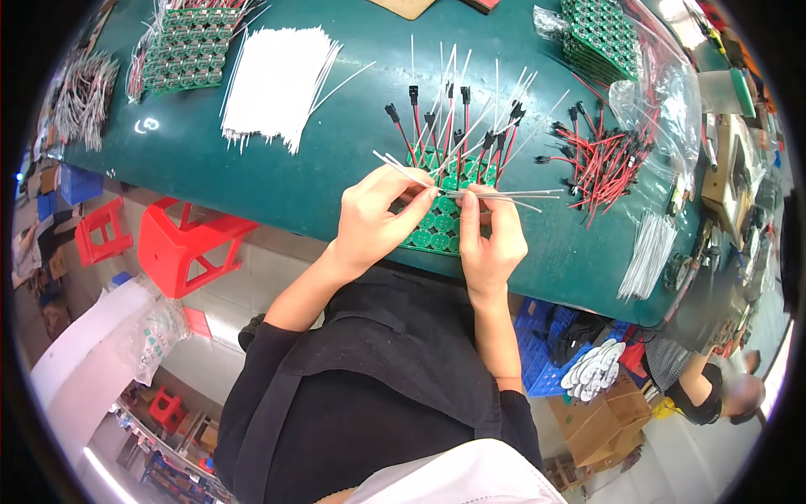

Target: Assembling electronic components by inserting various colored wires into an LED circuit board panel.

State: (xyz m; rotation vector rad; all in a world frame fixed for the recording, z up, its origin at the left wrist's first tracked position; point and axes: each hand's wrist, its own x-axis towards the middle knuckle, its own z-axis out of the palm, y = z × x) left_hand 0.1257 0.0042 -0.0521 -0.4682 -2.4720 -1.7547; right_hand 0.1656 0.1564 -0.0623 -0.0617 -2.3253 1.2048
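Observation:
Both of my hands meet over a green circuit board panel (432,238) at the front edge of the table. My left hand (374,212) is closed in a pinch on a thin white wire (391,162), whose tail sticks out past the fingers. My right hand (494,248) pinches a few thin white wires (529,195) that point to the right. Their fingertips nearly touch. Behind the hands, several red and black wires with black connectors (414,97) and long white wires stand up from the panel's far part. My fingers hide the panel's middle.
A thick stack of white wires (277,80) lies at the far left, beside stacked green panels (189,46). To the right are a heap of red connector wires (609,164) and a white wire bundle (648,252). Red stools (180,244) stand below left; a person (709,386) is at right.

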